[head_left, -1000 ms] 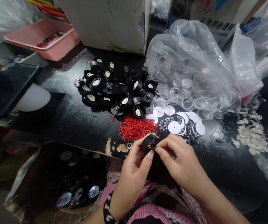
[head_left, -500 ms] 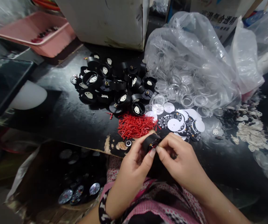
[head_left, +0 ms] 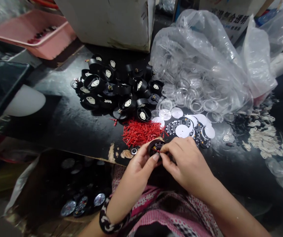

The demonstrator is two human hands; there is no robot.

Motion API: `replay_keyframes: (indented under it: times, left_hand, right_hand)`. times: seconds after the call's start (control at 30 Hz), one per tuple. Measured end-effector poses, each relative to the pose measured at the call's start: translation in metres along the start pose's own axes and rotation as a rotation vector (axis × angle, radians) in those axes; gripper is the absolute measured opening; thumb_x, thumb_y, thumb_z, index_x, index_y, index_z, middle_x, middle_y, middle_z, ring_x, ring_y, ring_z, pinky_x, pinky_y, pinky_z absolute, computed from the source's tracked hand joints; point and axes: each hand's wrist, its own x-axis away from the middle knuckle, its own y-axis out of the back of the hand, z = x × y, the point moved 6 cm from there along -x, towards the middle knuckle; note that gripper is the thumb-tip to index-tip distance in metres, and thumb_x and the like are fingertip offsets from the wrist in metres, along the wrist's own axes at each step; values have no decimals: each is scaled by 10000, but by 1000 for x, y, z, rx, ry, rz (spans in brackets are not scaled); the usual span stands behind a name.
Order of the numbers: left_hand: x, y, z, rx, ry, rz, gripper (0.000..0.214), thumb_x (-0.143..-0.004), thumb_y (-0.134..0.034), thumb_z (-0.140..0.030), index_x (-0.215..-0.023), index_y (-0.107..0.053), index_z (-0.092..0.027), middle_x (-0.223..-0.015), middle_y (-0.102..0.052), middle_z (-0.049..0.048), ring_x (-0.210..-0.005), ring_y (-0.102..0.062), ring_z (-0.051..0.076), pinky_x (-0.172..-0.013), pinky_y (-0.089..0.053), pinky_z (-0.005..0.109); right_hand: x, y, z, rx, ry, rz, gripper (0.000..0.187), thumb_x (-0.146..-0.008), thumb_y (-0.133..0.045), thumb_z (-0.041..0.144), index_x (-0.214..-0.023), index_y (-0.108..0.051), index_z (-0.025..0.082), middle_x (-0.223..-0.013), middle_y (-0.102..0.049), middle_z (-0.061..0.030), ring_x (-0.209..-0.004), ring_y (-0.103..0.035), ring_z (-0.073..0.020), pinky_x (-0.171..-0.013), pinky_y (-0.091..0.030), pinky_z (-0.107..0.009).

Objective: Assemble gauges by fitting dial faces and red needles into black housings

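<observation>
My left hand (head_left: pixel 138 169) grips a small round black gauge housing (head_left: pixel 154 146) with a printed dial inside, at the near edge of the black table (head_left: pixel 64 121). My right hand (head_left: pixel 186 163) is pinched at the dial's face, fingertips against the housing; what it pinches is too small to make out. Just beyond lie a heap of thin red needles (head_left: pixel 141 131), a pile of black housings (head_left: pixel 116 90) and a scatter of round dial discs (head_left: pixel 188 128), some white side up.
A clear plastic bag of transparent rings (head_left: pixel 198 69) sits at back right, white punched scraps (head_left: pixel 262 138) to its right. A cardboard box (head_left: pixel 107 19) and a pink tray (head_left: pixel 30 31) stand at the back. Finished gauges (head_left: pixel 82 204) lie in a dark bin below left.
Both hands have moved slightly up and away toward the needle heap with the housing. My right fingers have closed tighter onto the dial face.
</observation>
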Motion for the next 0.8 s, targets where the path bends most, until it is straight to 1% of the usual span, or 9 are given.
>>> replay_keyframes:
  times: [0.07,0.17,0.23,0.3,0.4,0.53,0.63,0.73,0.8]
  left_hand:
    - [2,7,-6,44,-20,-68,313,-855,-677,-304,-1163,-651,-253,-1177,-709,36,-1098,-667,224,-999,-523,372]
    - [10,17,-22,147,-178,-191,219,-903,-604,-290,-1112,-644,-238,-1114,-739,41,-1120,-663,225,-1062,-469,404]
    - [17,15,-27,187,-243,-175,214,-904,-593,-269,-1112,-641,-244,-1121,-743,47,-1178,-633,230,-1107,-415,414]
    - [20,11,-24,192,-212,-136,246,-885,-616,-266,-1130,-643,-249,-1138,-741,51,-1194,-624,235,-1127,-385,422]
    - [21,7,-15,186,-144,-136,285,-870,-640,-296,-1146,-651,-223,-1141,-738,64,-1183,-630,245,-1139,-363,436]
    - [20,4,-13,165,-162,-125,282,-880,-635,-305,-1150,-657,-225,-1160,-731,54,-1213,-607,237,-1150,-349,423]
    - [21,3,-12,159,-161,-115,258,-886,-629,-305,-1135,-669,-247,-1162,-732,41,-1217,-604,230,-1132,-381,403]
    - [21,1,-13,198,-155,-108,244,-874,-634,-313,-1109,-678,-262,-1128,-744,39,-1207,-613,245,-1094,-431,419]
    - [19,2,-14,203,-154,-102,293,-878,-622,-321,-1168,-648,-286,-1122,-745,38,-1206,-614,249,-1074,-450,437]
  right_hand:
    - [0,3,-5,-65,-57,4,120,-921,-518,156,-831,-596,165,-782,-617,-29,-732,-543,-167,-733,-335,-333]
    - [0,5,-15,-185,-201,37,95,-889,-561,151,-801,-587,174,-773,-599,-8,-732,-532,-155,-737,-343,-321]
    - [0,2,-18,-267,-256,71,85,-862,-587,141,-788,-582,182,-761,-588,7,-726,-529,-147,-727,-353,-308]
    - [0,1,-18,-326,-266,77,84,-849,-592,132,-786,-576,187,-759,-582,14,-731,-533,-142,-718,-363,-298]
    - [1,1,-17,-352,-264,43,76,-865,-577,150,-803,-578,193,-781,-588,6,-754,-540,-147,-717,-378,-297]
    - [4,1,-15,-358,-262,23,85,-883,-564,170,-805,-581,199,-804,-600,-7,-776,-547,-155,-714,-397,-295]
    - [5,2,-14,-339,-254,-4,76,-881,-564,180,-808,-578,196,-804,-601,-14,-769,-545,-159,-706,-403,-295]
    - [6,3,-14,-274,-249,-21,125,-893,-551,191,-769,-565,194,-769,-596,-17,-738,-525,-161,-700,-400,-303]
    - [6,5,-13,-248,-236,-41,130,-901,-545,190,-774,-569,192,-764,-599,-19,-728,-516,-161,-705,-396,-310]
